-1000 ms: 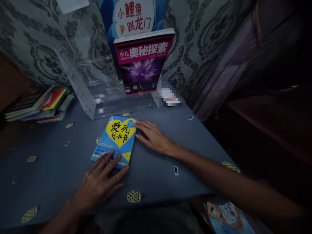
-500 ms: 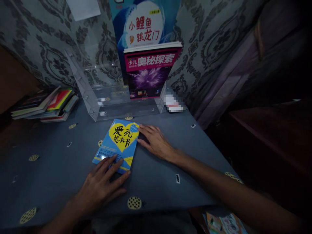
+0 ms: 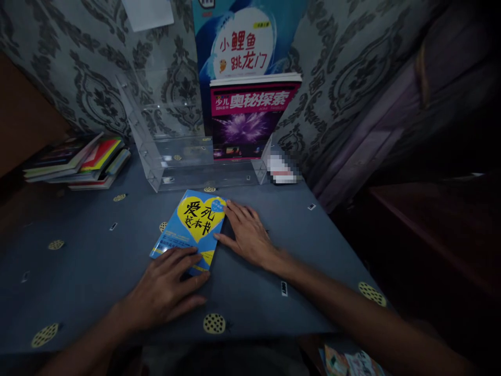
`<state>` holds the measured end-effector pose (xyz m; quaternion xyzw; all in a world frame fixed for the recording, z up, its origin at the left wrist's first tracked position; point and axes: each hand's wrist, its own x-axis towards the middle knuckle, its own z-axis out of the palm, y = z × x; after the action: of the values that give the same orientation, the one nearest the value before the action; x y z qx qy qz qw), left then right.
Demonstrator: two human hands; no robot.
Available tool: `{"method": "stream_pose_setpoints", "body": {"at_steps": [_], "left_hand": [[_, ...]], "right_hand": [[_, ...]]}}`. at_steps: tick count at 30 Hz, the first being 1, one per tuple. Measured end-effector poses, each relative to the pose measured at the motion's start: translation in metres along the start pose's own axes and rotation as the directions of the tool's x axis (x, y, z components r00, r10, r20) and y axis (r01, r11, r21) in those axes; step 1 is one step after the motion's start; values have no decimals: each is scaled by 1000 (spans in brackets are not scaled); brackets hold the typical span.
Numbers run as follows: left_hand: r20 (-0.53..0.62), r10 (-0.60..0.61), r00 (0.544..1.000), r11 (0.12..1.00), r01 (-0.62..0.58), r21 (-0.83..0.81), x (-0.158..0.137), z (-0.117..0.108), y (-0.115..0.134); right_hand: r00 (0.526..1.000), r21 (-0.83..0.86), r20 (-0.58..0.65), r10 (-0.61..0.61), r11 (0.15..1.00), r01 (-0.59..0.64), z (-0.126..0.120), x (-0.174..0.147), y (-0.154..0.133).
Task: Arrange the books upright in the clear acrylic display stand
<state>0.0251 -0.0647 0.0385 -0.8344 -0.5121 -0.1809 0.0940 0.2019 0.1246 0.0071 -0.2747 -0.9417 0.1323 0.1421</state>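
Observation:
A blue book [image 3: 199, 222] with a yellow heart and black Chinese characters on its cover lies flat and slightly turned on the grey-blue tablecloth. My left hand [image 3: 170, 279] rests over its lower edge, fingers stretched out and spread across the bottom of the cover. At the book's right edge is my right hand [image 3: 247, 231], its fingertips touching the upper right corner and its thumb at the side, lower down. Both hands have their fingers apart and grip nothing. Part of the book's lower cover is hidden under the left fingers.
Behind the book stands a clear acrylic rack [image 3: 156, 156]. It bears a magenta and black book [image 3: 248, 122] and a taller blue book [image 3: 245, 44]. A stack of books [image 3: 86, 162] lies at the left. A pixelated white item [image 3: 282, 167] is beside the rack; curtains hang right.
The view has shifted a little, so the rack and its books appear further right. My right thumb has moved in against the book's side; the left hand stays on its lower edge.

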Motion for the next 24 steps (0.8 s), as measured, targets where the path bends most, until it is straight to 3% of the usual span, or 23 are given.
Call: {"method": "stream_pose_setpoints", "body": {"at_steps": [4, 6, 11, 18, 21, 24], "left_hand": [[-12, -56, 998, 992, 54, -113, 8, 1, -15], [-59, -176, 983, 978, 169, -119, 12, 4, -32], [-70, -534, 843, 845, 535, 2, 17, 20, -77], [63, -617, 784, 758, 614, -222, 21, 31, -88], [134, -696, 705, 614, 682, -398, 26, 27, -90], [229, -787, 573, 360, 728, -583, 32, 20, -95]], "right_hand": [[999, -6, 27, 21, 1000, -21, -1, 0, -2], [999, 0, 23, 23, 1000, -22, -1, 0, -2], [1000, 9, -2, 1, 1000, -1, 0, 0, -1], [1000, 20, -21, -5, 1000, 6, 4, -1, 1], [1000, 18, -12, -10, 1000, 10, 5, -1, 2], [1000, 19, -6, -13, 1000, 13, 5, -1, 3]]}}
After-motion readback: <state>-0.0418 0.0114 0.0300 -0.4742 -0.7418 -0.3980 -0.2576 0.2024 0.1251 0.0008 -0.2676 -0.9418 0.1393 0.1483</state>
